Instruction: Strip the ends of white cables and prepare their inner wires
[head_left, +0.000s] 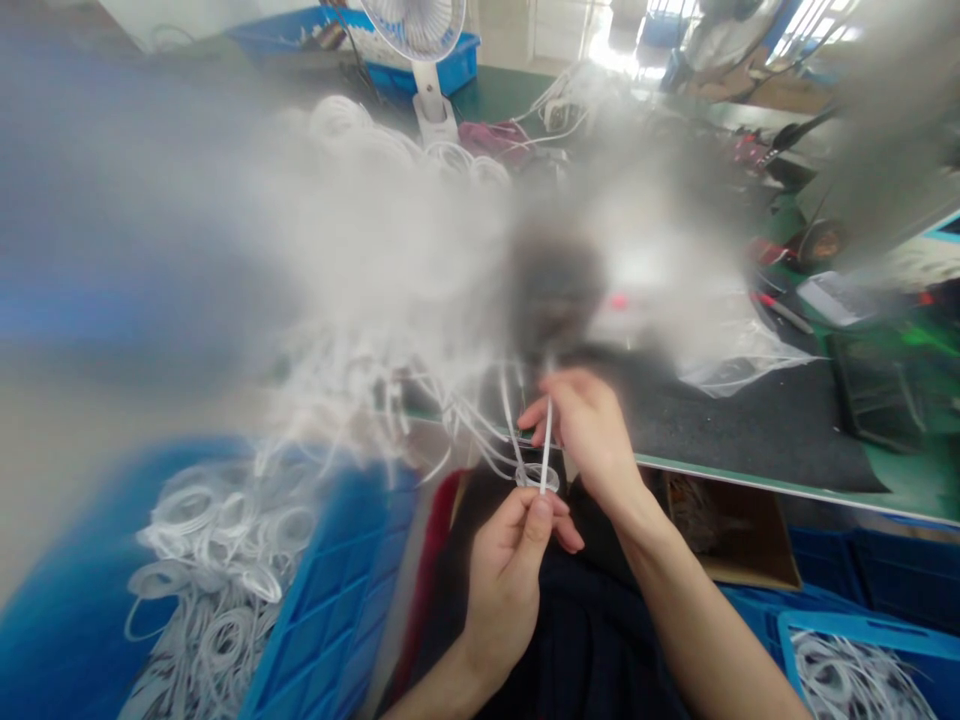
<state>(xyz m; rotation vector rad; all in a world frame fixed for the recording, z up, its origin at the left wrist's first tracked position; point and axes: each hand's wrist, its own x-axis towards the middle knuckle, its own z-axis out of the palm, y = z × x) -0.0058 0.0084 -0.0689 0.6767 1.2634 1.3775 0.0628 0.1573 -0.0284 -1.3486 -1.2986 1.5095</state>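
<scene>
A white cable (546, 445) runs upright between my two hands, just off the front edge of the workbench. Thumb and fingers of my left hand (514, 570) pinch its lower part. Above it, my right hand (585, 415) has its fingers curled at the cable's upper part, where the end fades into blur. A small coil of white cable (536, 478) hangs behind my left fingertips. More loose white cables (469, 415) trail from the heap on the bench toward my hands.
At lower left, a blue crate (337, 570) holds coiled white cables (217, 560); another blue crate (862, 625) stands lower right, near a cardboard box (750, 540). A dark mat (720, 430) and plastic bag (739, 355) lie on the bench. A white fan (427, 80) stands behind. Much of the middle is blurred.
</scene>
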